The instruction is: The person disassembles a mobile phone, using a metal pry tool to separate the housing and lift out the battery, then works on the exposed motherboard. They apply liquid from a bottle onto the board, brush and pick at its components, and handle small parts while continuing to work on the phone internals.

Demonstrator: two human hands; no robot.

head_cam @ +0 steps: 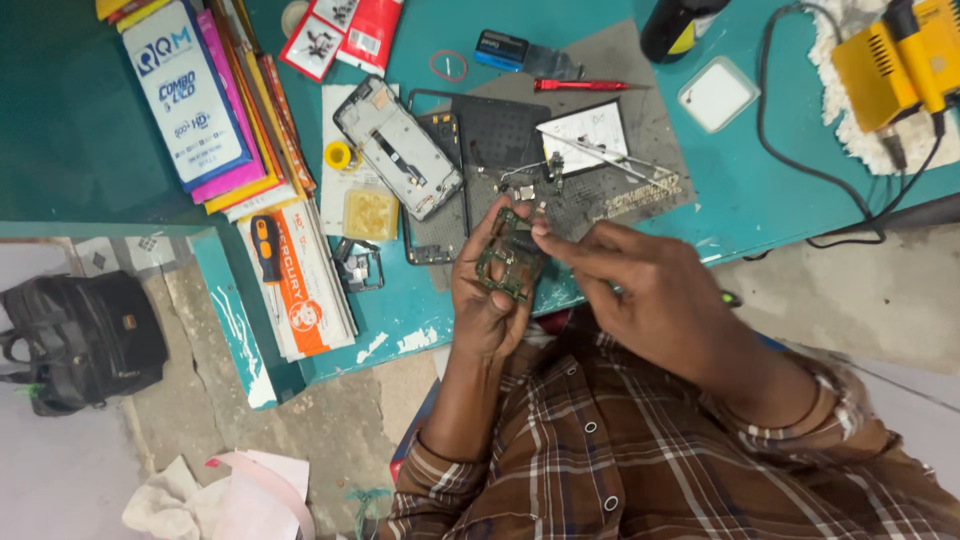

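Circuit board (508, 255) upright in curled left hand (487, 290), right hand (640, 285) fingertips pinching its top edge.

Green circuit board (507, 255); held tilted above table edge.

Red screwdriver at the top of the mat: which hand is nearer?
Right. The right hand lies below the red screwdriver; the left hand, gripping the circuit board, sits further lower-left.

Matt green circuit board (508, 255), scuffed painted teal table (760, 180), glossy cardboard boxes (185, 90)
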